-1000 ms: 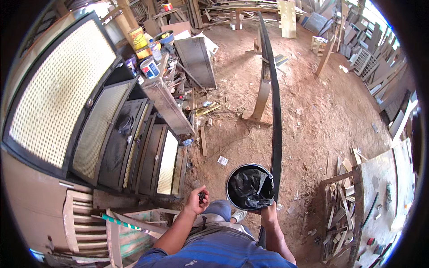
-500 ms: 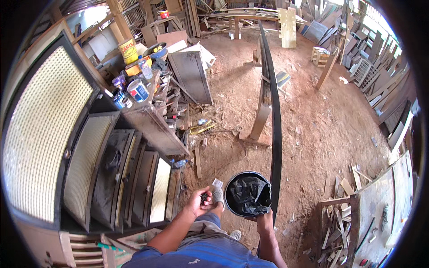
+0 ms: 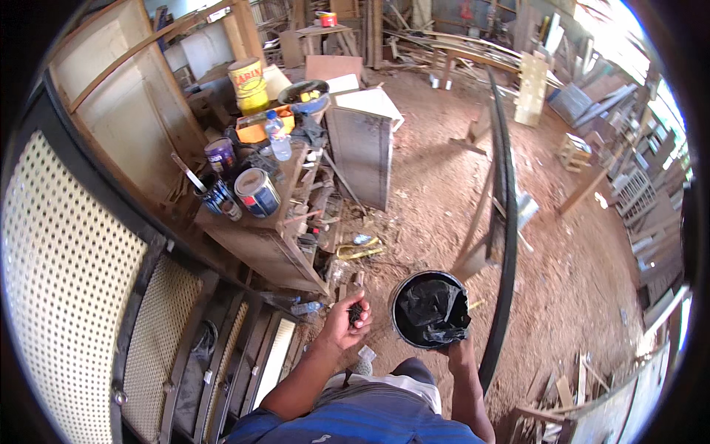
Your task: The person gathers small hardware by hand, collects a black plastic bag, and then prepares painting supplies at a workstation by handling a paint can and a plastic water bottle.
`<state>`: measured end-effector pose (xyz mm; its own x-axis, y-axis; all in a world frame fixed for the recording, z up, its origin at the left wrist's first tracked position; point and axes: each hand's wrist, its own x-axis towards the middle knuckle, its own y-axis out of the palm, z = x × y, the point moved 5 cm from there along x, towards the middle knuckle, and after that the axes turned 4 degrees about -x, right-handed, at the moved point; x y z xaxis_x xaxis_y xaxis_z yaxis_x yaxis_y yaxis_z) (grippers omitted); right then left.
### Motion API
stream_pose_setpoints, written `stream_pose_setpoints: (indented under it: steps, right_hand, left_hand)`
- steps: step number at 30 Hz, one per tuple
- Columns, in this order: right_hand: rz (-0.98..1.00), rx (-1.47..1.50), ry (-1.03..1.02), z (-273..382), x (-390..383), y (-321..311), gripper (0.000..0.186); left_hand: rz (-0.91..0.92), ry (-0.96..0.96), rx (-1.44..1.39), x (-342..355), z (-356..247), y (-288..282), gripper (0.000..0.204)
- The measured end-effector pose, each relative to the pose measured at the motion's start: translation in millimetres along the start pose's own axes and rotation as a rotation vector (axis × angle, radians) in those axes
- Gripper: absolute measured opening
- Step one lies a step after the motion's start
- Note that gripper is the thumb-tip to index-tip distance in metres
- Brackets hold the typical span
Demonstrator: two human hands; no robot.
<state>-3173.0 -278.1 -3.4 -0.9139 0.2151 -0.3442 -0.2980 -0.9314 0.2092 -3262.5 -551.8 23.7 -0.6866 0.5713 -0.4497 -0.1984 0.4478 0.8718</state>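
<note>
My left hand (image 3: pixel 346 322) is closed round a small dark clump (image 3: pixel 355 314), too small to make out clearly. My right hand (image 3: pixel 457 348) grips a round can (image 3: pixel 427 306) of dark contents with crumpled black plastic inside. Just right of the can runs a long black-painted board (image 3: pixel 504 214) raised on a wooden stand (image 3: pixel 473 259). To my left, cabinets with perforated cream panels (image 3: pixel 70 251) stand in dark frames. Ahead on the left, a worn wooden bench (image 3: pixel 244 248) carries a paint can (image 3: pixel 258 197), a purple can (image 3: pixel 220 153), a plastic bottle (image 3: pixel 279 140) and a jar with a brush (image 3: pixel 212 194).
A yellow drum (image 3: pixel 249 89), an orange box (image 3: pixel 253 132) and a leaning grey panel (image 3: pixel 359 155) stand beyond the bench. Timber scraps (image 3: pixel 573 396) lie at lower right beside a worktable (image 3: pixel 621 411). Stacked boards (image 3: pixel 636 200) line the right side, and the dirt floor (image 3: pixel 562 281) has scattered debris.
I have moved forward and turned slightly left, so the bench and its cans appear nearer and larger. Both hands still carry what they held, shifted slightly rightward in the view.
</note>
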Motion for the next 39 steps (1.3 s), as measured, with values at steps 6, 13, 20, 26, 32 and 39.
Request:
stream_pose_setpoints:
  steps: [6, 13, 20, 26, 32, 39]
  right_hand:
    - [0.199, -0.053, -0.067, 50, 150, 42, 0.041]
    - [0.489, -0.648, -0.216, 151, 309, 111, 0.026]
    - [0.785, -0.324, -0.472, 242, 445, 180, 0.034]
    - [0.785, -0.523, -0.801, 340, 519, 262, 0.048]
    - [0.909, -0.035, -0.426, 397, 634, 346, 0.050]
    - [0.961, -0.010, -0.268, 422, 696, 425, 0.054]
  left_hand:
    - [-0.080, 0.153, -0.068, 60, -67, 14, 0.033]
    - [-0.048, 0.490, -0.362, 89, -128, 18, 0.033]
    - [-0.085, 0.673, -0.448, 121, -178, 27, 0.031]
    - [-0.167, 0.766, -0.483, 152, -243, 19, 0.032]
    - [-0.204, 0.913, -0.252, 156, -327, 74, 0.036]
    - [-0.512, 1.028, 0.338, 105, -486, 194, 0.038]
